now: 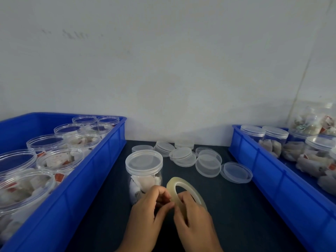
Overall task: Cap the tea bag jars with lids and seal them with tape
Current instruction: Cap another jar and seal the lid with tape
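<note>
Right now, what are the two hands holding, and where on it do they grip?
Both hold the clear, yellowish tape roll. The right hand grips the ring's near edge; the left hand pinches at its outer rim, probably the loose end, though that is too small to tell.

Body in view: two hands only, entering from the lower edge of the head view. Left hand bare, no glove, ring or wristband seen. Right hand likewise bare. Both wrists uncovered down to the frame edge; no sleeve or cuff shows. Fingers short and unadorned; nail detail too blurred to report.
</note>
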A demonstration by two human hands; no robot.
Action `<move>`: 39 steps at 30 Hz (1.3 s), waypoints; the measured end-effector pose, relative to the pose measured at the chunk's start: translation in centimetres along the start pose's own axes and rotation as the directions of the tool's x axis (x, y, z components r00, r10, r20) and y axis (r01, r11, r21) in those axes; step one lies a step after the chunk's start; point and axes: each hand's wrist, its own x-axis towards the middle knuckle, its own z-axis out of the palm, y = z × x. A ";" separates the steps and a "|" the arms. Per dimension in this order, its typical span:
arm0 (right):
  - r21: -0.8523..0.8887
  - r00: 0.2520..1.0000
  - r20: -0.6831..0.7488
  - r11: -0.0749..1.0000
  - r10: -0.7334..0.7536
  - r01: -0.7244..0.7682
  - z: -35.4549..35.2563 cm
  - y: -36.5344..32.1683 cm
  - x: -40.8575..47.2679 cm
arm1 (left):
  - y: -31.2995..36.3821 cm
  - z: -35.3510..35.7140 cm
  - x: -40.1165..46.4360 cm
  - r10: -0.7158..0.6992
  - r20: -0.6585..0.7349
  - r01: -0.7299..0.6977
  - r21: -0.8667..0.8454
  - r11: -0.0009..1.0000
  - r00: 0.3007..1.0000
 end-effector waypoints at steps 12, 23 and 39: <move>-0.015 0.998 0.043 0.998 -0.053 0.053 -0.6 -0.2 0.0 | 0.0 0.0 0.0 -0.032 -0.042 0.029 -0.076 0.997 0.999; -0.091 0.989 0.096 0.989 -0.109 0.117 -0.9 -0.3 0.2 | 0.1 -0.1 -0.3 0.023 -0.036 -0.023 0.009 1.000 0.999; -0.098 0.971 0.197 0.982 -0.139 0.160 -1.5 -0.7 0.3 | 0.0 0.0 -0.3 0.073 -0.069 -0.068 0.085 0.994 0.995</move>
